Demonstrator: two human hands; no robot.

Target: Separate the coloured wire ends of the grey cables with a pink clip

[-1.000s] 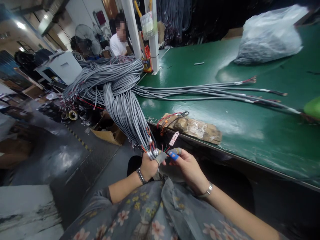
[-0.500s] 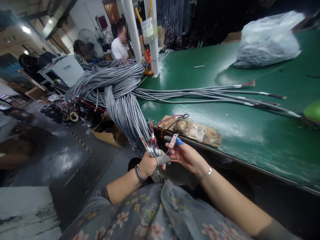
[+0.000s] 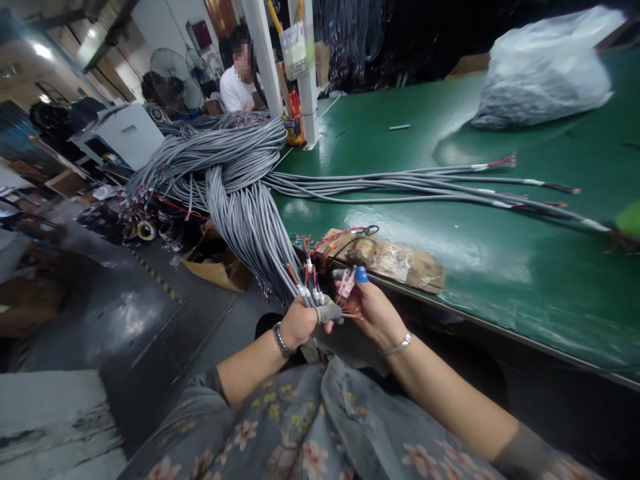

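Observation:
My left hand [image 3: 299,325] is closed round the ends of several grey cables [image 3: 306,293], a grey cover on its thumb. White sleeves and thin coloured wires [image 3: 293,272] stick up above the fist, while a few orange-red wires [image 3: 351,312] reach from the thumb towards my right palm. My right hand [image 3: 379,312], with a blue cover on the thumb, pinches a small pale pink plastic piece [image 3: 346,285] just right of the cable ends. Its fingertips are partly hidden behind that piece. From the left fist the cables run back into a thick grey bundle [image 3: 255,220].
A worn wooden block [image 3: 400,263] lies along the edge of the green table [image 3: 525,280]. Other grey cables [image 3: 380,183] stretch across the tabletop towards a stuffed plastic bag [image 3: 545,80]. A white post [image 3: 310,100] stands behind. Below left is a cardboard box [image 3: 220,263]; a person in white [image 3: 235,87] sits farther back.
My right hand has shifted slightly left, closer to the left hand, and the pink piece has turned in its fingers. The left hand keeps its hold on the cables. The view has shifted slightly.

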